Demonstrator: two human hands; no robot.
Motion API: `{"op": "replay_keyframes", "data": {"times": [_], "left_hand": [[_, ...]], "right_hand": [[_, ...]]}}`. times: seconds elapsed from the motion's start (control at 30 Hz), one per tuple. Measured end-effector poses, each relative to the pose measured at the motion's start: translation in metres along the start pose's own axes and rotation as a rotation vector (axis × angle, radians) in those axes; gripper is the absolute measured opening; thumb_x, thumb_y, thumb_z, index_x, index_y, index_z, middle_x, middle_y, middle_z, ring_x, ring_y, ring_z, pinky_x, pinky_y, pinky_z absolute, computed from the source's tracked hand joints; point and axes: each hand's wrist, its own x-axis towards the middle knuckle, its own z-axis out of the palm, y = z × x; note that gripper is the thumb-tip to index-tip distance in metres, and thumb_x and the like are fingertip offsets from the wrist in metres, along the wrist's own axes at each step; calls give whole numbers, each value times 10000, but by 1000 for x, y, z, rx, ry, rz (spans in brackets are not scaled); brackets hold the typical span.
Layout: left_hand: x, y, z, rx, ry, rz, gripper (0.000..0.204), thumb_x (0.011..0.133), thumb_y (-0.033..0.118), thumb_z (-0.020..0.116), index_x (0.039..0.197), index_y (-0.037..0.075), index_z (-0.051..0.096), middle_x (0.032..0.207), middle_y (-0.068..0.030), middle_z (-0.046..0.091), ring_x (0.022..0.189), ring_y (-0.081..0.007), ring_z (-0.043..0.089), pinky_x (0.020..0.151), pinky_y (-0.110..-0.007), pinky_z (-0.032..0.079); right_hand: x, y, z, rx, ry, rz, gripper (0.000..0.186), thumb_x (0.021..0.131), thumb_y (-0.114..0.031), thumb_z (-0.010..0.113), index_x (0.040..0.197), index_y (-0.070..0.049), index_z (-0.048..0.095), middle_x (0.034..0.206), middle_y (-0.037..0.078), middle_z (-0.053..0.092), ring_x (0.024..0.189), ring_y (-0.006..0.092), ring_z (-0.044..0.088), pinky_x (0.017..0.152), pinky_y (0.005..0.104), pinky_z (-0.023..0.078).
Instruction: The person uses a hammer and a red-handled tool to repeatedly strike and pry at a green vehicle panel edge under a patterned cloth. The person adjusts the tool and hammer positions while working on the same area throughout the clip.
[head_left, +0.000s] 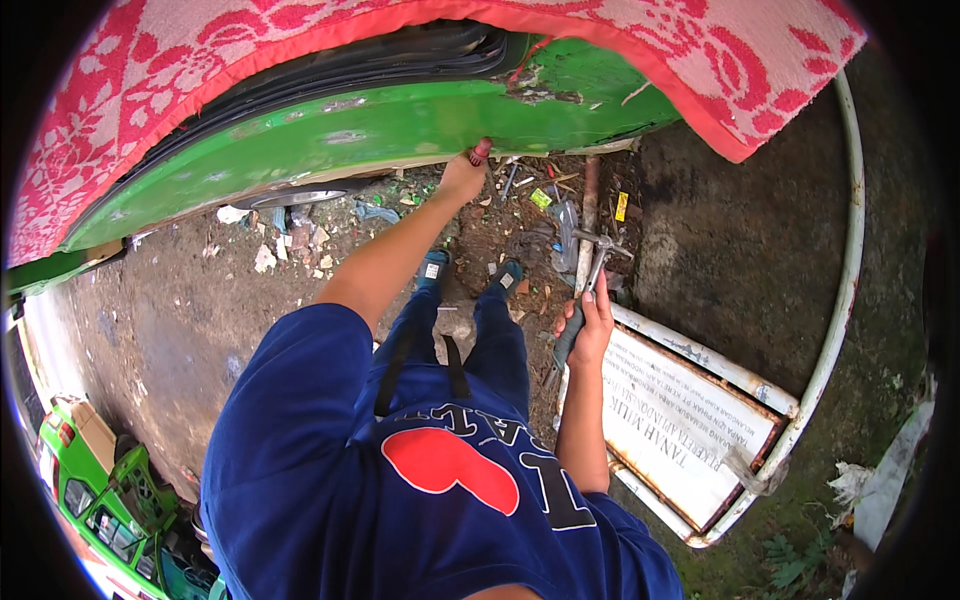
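Observation:
My left hand [463, 180] reaches forward to the lower edge of a green vehicle body panel [420, 128]. Its fingers are closed round a tool with a red ridged handle [481, 151]; the tool's other end is hidden, so its kind does not show. The panel has scraped, rough patches, the largest near its right end. At my right side, my right hand [592, 325] grips a hammer [571, 335] by its dark handle. The hammer's metal head points away from me, near a rusty white pole, apart from the panel.
A pink and red patterned cloth [740, 60] covers the panel's top. Litter [375, 210] and a yellow packet [621, 207] lie on the dirt ground. To my right is a rusty white-framed sign [690, 420] with a curved pipe [853, 230]. A green vehicle [100, 500] stands behind left.

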Motion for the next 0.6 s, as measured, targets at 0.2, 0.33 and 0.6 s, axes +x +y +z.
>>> {"op": "replay_keyframes", "data": {"times": [0.2,0.33,0.6], "left_hand": [[-15,12,10,-4,-96,318,422,889,265,581,1285,122,596,1121,-235,668,1070,-420,623,903,-459,494],[-7,17,11,155,-128,316,421,914,322,568,1300,158,600,1120,-214,675,1041,-411,641,886,-473,506],[2,16,-7,467,-141,-2,427,910,325,558,1287,131,602,1096,-221,686,1019,-422,651,886,-509,512]], "right_hand": [[3,-5,-7,0,9,5,608,1006,-175,502,1565,-230,268,682,69,521,485,189,528,419,315,454],[6,-7,-14,-2,19,9,608,1007,-172,497,1565,-231,265,682,68,521,487,189,531,420,316,462],[7,-14,-20,-1,29,-18,605,1011,-166,482,1569,-228,256,684,64,518,489,177,529,421,308,468]]}}
